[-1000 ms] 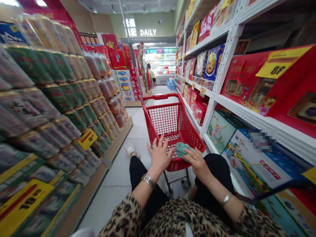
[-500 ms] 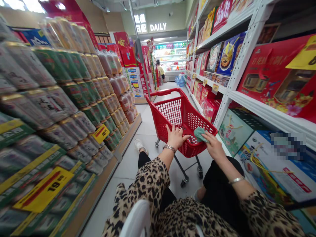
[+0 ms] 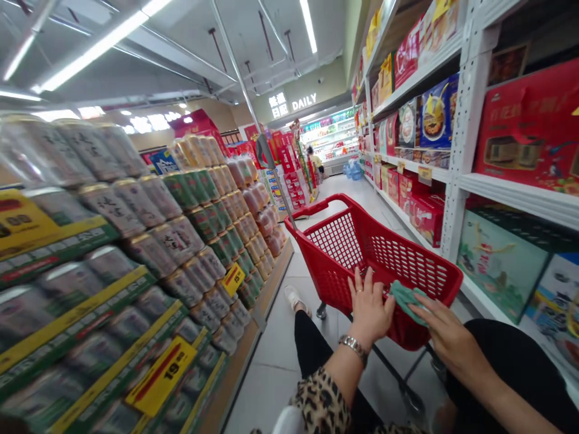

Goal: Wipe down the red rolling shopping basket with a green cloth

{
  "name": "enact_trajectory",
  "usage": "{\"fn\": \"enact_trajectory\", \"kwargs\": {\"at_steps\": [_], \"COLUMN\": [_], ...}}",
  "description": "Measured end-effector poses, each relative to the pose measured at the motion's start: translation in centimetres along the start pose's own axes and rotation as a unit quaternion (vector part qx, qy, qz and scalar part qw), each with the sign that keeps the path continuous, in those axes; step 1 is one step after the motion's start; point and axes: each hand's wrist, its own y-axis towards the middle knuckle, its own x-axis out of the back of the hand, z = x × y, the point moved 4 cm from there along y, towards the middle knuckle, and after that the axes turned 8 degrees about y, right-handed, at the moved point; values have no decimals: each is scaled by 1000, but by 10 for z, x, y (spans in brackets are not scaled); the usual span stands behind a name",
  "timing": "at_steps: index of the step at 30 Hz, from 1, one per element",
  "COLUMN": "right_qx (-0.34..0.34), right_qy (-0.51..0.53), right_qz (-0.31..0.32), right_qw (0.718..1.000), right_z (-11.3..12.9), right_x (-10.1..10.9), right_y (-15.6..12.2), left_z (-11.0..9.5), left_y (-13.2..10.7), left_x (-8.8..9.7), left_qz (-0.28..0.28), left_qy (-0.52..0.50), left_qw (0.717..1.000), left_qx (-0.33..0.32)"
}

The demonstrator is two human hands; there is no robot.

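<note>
My left hand [image 3: 371,307] sits open on the near rim of the red plastic shopping cart [image 3: 337,241], fingers spread and holding nothing, with a metal watch [image 3: 353,348] on the wrist. My right hand [image 3: 446,337] reaches in from the side, its fingers [image 3: 427,310] stretched toward a teal cloth [image 3: 407,299] bunched on that same rim, just beside my left hand. They touch the cloth, but I can't tell whether they're closed on it or only pressing down.

The cart stands right in front of me, its basket between me and the aisle ahead, and a thin metal pole [image 3: 246,102] rises from near its far left corner. To my left, close to the cart, shelves hold stacks of wrapped drink cans [image 3: 149,253] with yellow price tags [image 3: 160,377]. To my right, white metal shelving [image 3: 465,138] carries red gift boxes [image 3: 529,126] and a green box [image 3: 500,259].

Below me I see my black trousers [image 3: 511,361], my leopard-print sleeve [image 3: 321,398] and a white shoe [image 3: 294,298] on the tiled floor [image 3: 271,361]. Far down the aisle, a person [image 3: 315,161] stands near blue water bottles [image 3: 355,172]
</note>
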Motion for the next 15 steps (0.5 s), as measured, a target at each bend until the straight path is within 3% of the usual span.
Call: {"fn": "enact_trajectory", "kwargs": {"at_steps": [7,11,15], "right_qx": [66,89,68], "right_qy": [-61,-95,-128], "right_qz": [25,37,-7], "right_qw": [996,991,989], "right_z": [30,22,2], "right_x": [-6,4,31], "right_y": [7,20,35], "left_z": [18,40,53], "left_y": [-7,1,7], "left_x": [13,24,29], "left_qz": [29,66,106], "left_qy": [-17,-20,-25], "left_qw": [999,996,990], "left_qx": [30,49,92]}}
